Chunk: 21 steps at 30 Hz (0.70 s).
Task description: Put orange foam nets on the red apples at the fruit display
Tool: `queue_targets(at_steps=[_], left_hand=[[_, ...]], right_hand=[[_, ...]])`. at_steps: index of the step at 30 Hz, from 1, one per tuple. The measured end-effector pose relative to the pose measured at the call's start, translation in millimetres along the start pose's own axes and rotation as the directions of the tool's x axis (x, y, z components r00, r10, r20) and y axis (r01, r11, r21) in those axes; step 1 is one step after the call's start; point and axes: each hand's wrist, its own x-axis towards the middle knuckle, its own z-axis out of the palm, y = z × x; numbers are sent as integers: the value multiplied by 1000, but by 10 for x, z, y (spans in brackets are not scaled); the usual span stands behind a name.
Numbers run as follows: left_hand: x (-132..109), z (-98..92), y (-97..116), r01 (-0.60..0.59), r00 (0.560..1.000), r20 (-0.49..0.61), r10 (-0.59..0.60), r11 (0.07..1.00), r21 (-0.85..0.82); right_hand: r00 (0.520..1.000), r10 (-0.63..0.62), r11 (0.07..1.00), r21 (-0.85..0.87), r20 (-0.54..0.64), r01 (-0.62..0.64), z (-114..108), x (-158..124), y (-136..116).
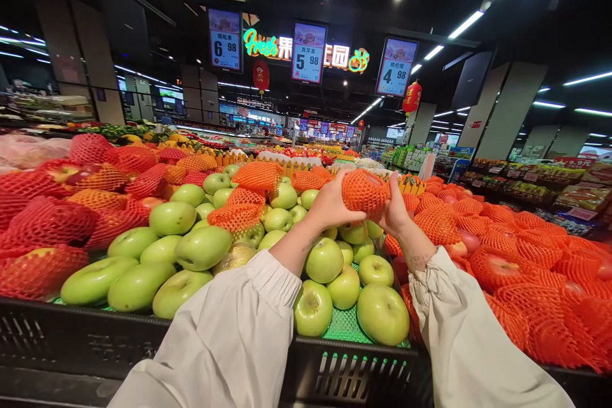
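Between my two hands is a fruit in an orange foam net (364, 191), held up above the heap of green apples (324, 260). My left hand (332, 199) grips it from the left, fingers closed along its side. From the right, my right hand (394, 207) presses against it with thumb and fingers. The net covers most of the fruit, so its kind is hidden. Below and around my forearms lie bare green apples, and a few orange foam nets (239, 207) rest on top of them.
Red and orange netted fruit (52, 223) is piled on the left. More orange-netted apples (521, 268) fill the right side. A black crate edge (354, 366) runs along the front, with a green mat (342, 325) inside. Price screens (308, 53) hang overhead.
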Motion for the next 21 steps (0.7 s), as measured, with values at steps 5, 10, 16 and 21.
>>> queue_targets(at_steps=[5,10,16,21], left_hand=[[37,1,-63,157,957,-246,-156,987,-16],[36,-8,-84,148,968,-210,-140,989,25],[25,6,-100,-70,997,-43,71,997,34],[52,13,-131,56,996,-72,-61,996,-68]], right_hand=[[962,-265,927,-293,-66,235,-120,81,73],[903,-430,809,-446,-3,384,-51,81,91],[856,-508,724,-588,-100,361,-17,28,10],[773,-432,892,-346,-464,290,-358,115,-102]])
